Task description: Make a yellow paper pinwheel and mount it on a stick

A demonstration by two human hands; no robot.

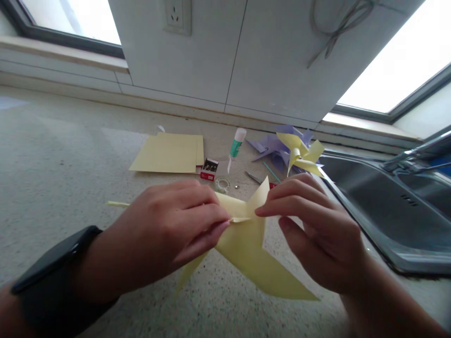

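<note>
A yellow paper pinwheel (243, 249) with pointed blades lies in front of me, its back side facing up. My left hand (179, 220) is closed in a pinch on a thin yellow paper stick (118, 203). One end of the stick sticks out behind the hand; its flattened tip lies over the pinwheel's middle. My right hand (313, 220) is at the pinwheel's right side, index fingertip at the upper blade. Its thumb is apart from the fingers, and nothing shows between them. The left palm hides part of the stick and paper.
Behind the hands lie yellow paper sheets (169, 152), a small red box of metal pins (209, 169), a tape roll (222, 185), a glue stick (237, 143) and scissors (254, 178). Finished purple (269, 143) and yellow pinwheels (310, 152) lie beside the sink (398, 206).
</note>
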